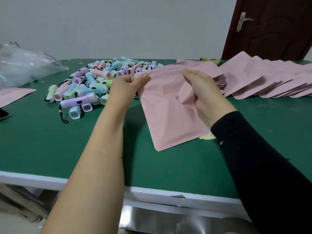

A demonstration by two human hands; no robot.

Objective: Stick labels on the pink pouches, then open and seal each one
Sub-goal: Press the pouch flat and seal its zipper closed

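A pink pouch (167, 114) is held up over the green table (50, 149), its top edge away from me and its lower corner near the table surface. My left hand (130, 85) pinches the pouch's top left corner. My right hand (202, 88) grips the top right part, and the pouch is creased under its fingers. A strip of yellow label sheet (206, 136) pokes out from under the pouch beside my right wrist. More pink pouches (270, 78) lie fanned out in a row at the right back.
A heap of small pastel flashlights (94, 81) with black cords lies at the back left of centre. A clear plastic bag (25, 68) sits at far left, with one pink pouch (13, 96) below it. A brown door (273, 27) stands behind right.
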